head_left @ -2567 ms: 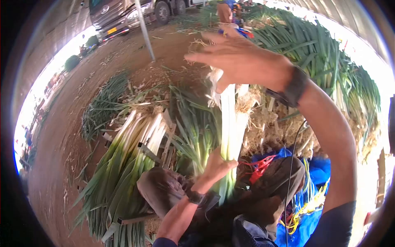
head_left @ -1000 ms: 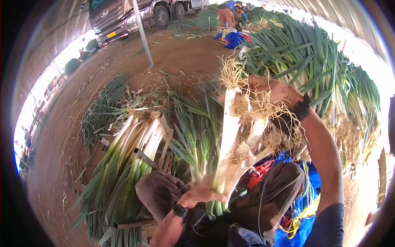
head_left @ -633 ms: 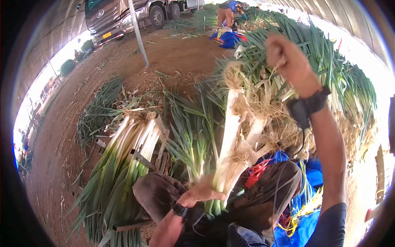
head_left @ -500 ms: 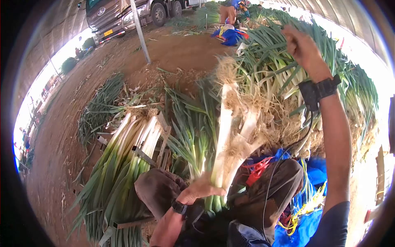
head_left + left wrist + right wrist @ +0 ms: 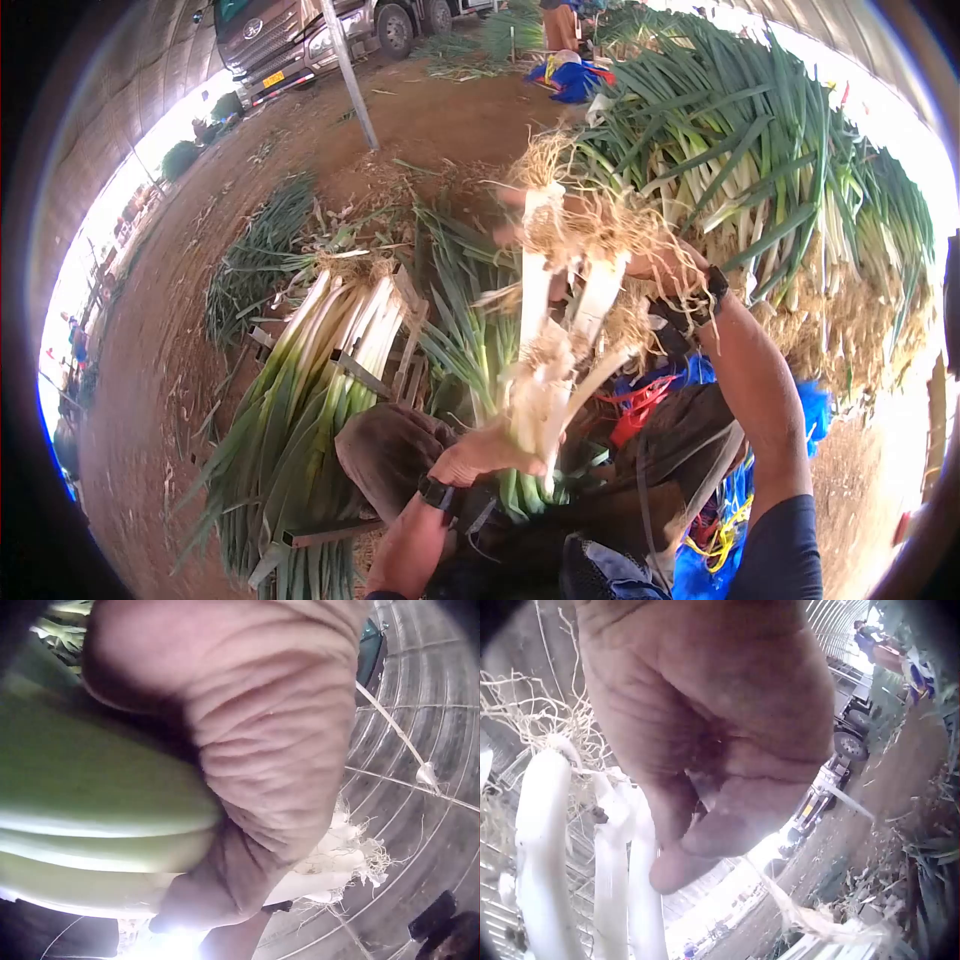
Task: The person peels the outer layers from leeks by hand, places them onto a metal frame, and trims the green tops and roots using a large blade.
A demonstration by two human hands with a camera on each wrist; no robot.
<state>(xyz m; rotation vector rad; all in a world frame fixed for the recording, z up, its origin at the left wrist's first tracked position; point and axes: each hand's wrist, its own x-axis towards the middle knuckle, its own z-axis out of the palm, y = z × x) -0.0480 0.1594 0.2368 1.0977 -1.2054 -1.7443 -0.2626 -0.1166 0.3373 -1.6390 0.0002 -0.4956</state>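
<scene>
The leeks run lengthwise up and away from your left hand, roots uppermost, with the green part below. They fan apart above that grip, and your right hand is much nearer the root end, reaching in behind it from the right. Your left grip is wrapped round the stalks low down, its forearm rising from the lower left in front of your body. Your right forearm bends up and inward; its fingers curl in beside the white shafts, near a pale strip, though you cannot tell whether they pinch it.
</scene>
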